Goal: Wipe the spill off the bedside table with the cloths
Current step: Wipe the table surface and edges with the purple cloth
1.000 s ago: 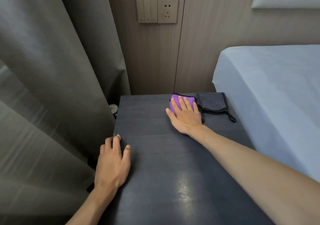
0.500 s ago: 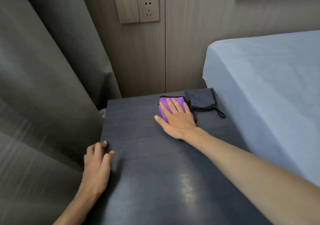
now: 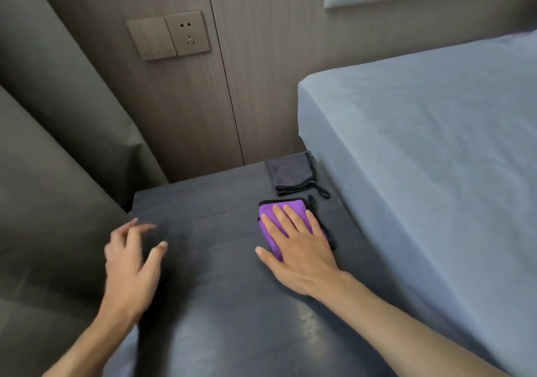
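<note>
A folded purple cloth (image 3: 268, 212) with a black hem lies on the dark bedside table (image 3: 215, 260), right of its middle. My right hand (image 3: 296, 248) presses flat on it, fingers spread, covering most of it. Behind it, at the table's back right corner, lies a folded dark grey cloth (image 3: 290, 173) with a black loop. My left hand (image 3: 130, 266) hovers over the table's left part, fingers apart, holding nothing. A pale smear (image 3: 306, 323) glints on the near table top.
A bed with a blue-grey sheet (image 3: 430, 150) borders the table on the right. Grey curtains (image 3: 52, 158) hang close on the left. The wood-panel wall behind carries a switch and socket plate (image 3: 170, 36).
My right hand has slid the purple cloth toward me, away from the grey cloth it lay beside. My left hand has lifted off the table's left edge and spread its fingers.
</note>
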The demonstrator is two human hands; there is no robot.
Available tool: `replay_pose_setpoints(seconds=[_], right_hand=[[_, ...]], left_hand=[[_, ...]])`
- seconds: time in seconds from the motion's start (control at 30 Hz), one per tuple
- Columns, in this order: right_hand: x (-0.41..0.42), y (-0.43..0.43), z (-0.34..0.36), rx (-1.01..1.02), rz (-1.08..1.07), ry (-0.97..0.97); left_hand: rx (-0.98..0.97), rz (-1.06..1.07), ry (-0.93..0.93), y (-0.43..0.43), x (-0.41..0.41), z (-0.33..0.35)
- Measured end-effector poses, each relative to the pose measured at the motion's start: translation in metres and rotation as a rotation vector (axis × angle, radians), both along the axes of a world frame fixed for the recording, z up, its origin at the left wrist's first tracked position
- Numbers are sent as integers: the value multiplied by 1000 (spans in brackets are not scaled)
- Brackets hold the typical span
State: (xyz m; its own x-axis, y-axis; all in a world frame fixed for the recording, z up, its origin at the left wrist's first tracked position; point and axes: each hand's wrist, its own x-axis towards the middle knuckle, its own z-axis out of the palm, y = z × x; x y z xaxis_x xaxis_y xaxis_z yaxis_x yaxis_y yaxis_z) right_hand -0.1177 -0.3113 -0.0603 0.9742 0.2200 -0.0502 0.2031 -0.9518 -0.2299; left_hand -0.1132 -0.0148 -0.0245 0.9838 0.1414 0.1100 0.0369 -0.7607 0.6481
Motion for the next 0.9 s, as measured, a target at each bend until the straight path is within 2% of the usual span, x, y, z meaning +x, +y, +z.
replay_pose_setpoints(seconds=[0.1, 0.17, 0.23, 0.33, 0.43, 0.63, 0.9], right_hand=[[-13, -8, 3, -4, -49, -16], [-20, -14, 5, -8, -81, -15], [-25, -21, 3, -1, -127, -33], [-27, -25, -2, 12, -198, -43], [-21, -30, -8, 13, -225, -67], [15, -46, 2, -46, -265, 24], [103, -43, 3, -50, -236, 122]], left_hand=[[11, -292, -94, -58, 53, 21], [76, -486, -78, -112, 89, 27], [195, -634, -19, -169, 119, 27], [484, -779, 87, -234, 147, 17], [731, -806, 188, -249, 160, -5], [721, -711, 133, -198, 162, -21], [722, -660, 82, -137, 147, -24]])
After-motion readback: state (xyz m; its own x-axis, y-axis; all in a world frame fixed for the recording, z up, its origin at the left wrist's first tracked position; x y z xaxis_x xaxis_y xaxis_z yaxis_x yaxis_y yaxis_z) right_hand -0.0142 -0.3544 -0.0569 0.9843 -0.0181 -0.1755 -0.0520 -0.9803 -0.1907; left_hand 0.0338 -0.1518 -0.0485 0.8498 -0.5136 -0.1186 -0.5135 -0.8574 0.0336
